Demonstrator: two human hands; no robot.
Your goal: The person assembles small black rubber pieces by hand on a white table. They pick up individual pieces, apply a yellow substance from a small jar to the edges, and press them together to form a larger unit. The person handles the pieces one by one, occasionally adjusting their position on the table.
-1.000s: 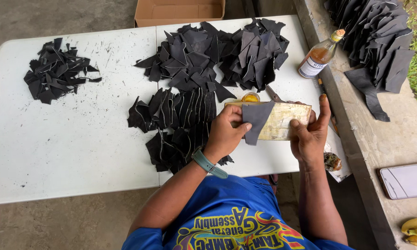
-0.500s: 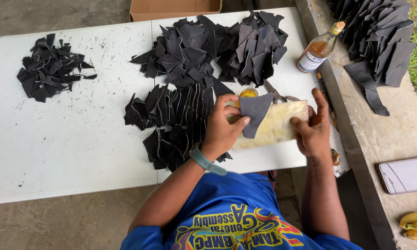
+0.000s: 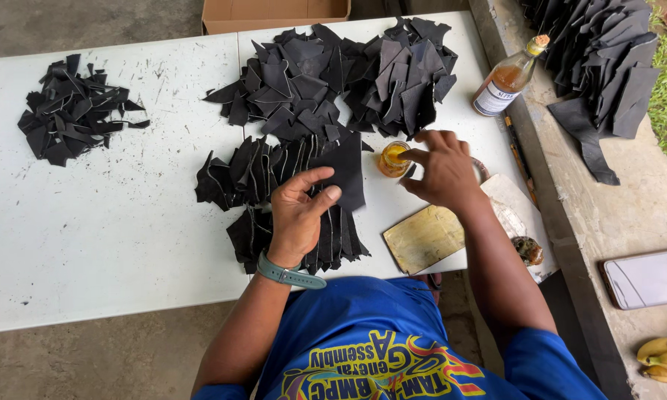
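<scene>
My left hand (image 3: pixel 298 215) pinches a flat black leather piece (image 3: pixel 342 169) by its lower edge and holds it over the rows of black pieces (image 3: pixel 259 174) laid out on the white table (image 3: pixel 111 230). My right hand (image 3: pixel 445 169) reaches to a small round tin of yellow glue (image 3: pixel 393 157), fingertips at its rim; whether it holds anything there is hidden. A yellowish stained board (image 3: pixel 424 238) lies flat on the table under my right forearm.
Heaps of black leather cutouts lie at the far left (image 3: pixel 70 118), at the back centre (image 3: pixel 341 74) and on the concrete ledge (image 3: pixel 600 67). A glass bottle (image 3: pixel 508 81), a cardboard box (image 3: pixel 274 13), a phone (image 3: pixel 648 275) and bananas (image 3: pixel 663 354) are around.
The board has been set down on the table. My left hand carried the black piece left over the laid-out rows, and my right hand moved up to the glue tin.
</scene>
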